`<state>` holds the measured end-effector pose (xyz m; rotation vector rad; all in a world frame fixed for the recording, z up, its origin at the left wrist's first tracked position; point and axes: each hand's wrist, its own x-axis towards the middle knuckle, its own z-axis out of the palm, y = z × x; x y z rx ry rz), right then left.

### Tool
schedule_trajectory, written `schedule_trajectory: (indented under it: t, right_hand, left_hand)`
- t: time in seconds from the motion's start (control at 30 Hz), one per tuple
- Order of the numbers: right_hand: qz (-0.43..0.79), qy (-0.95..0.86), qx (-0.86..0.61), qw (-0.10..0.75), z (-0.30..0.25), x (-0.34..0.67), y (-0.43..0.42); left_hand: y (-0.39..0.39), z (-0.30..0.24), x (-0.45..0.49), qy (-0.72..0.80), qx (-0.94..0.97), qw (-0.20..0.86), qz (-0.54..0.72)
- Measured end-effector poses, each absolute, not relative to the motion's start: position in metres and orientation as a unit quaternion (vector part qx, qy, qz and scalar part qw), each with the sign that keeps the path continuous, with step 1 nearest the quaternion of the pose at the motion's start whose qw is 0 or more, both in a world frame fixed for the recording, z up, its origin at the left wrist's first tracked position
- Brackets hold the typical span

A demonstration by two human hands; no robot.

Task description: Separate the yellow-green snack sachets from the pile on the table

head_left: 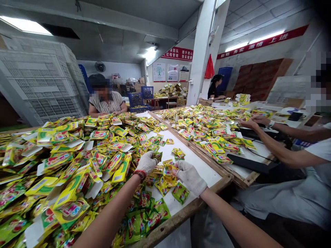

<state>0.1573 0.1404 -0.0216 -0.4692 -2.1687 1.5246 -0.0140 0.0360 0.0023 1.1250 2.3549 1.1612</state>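
Gloved, my left hand (147, 162) is clamped on small green-and-yellow foil sachets (165, 174), my right hand (190, 177) closed on the same bunch, squaring it, I judge, just right of the heaped yellow cartons (72, 162).

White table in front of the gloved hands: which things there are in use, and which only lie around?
In use: left hand and right hand, small yellow-green foil sachets.

Lying around: flat yellow-green cardboard boxes, grey plastic crates, blue basket.

Glossy plastic sachets (165, 175) (crinkled); knit cloth gloves (190, 177).
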Motion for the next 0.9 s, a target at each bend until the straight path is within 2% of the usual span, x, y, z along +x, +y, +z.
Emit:
schedule_trajectory:
  t: [0.13,0.27,0.33,0.4,0.5,0.57,0.7,0.77,0.9]
  right_hand:
    - [0.566,-0.774,-0.173,0.225,-0.008,0.156,0.132]
    - [0.487,-0.826,-0.155,0.238,0.001,0.158,0.11]
    - [0.444,-0.845,-0.149,0.257,0.004,0.161,0.1]
    - [0.455,-0.837,-0.161,0.26,0.006,0.165,0.091]
    - [0.557,-0.776,-0.182,0.232,0.004,0.169,0.078]
    - [0.603,-0.742,-0.193,0.218,0.002,0.17,0.07]
    - [0.575,-0.749,-0.221,0.246,-0.001,0.171,0.059]
    - [0.565,-0.751,-0.233,0.252,-0.001,0.17,0.056]
    - [0.58,-0.741,-0.253,0.225,-0.003,0.171,0.053]
  left_hand:
    - [-0.007,0.013,0.029,0.759,0.392,0.222,0.47]
    - [-0.047,0.015,0.066,0.61,0.331,0.389,0.606]
    - [-0.058,0.012,0.074,0.539,0.273,0.427,0.673]
    - [-0.063,0.007,0.078,0.54,0.232,0.378,0.715]
    - [-0.062,0.001,0.084,0.549,0.195,0.309,0.752]
    - [-0.06,-0.001,0.091,0.52,0.198,0.323,0.765]
    - [-0.061,-0.001,0.103,0.454,0.239,0.349,0.784]
    - [-0.063,-0.002,0.104,0.491,0.239,0.305,0.78]
    - [-0.065,-0.009,0.103,0.658,0.201,0.175,0.704]
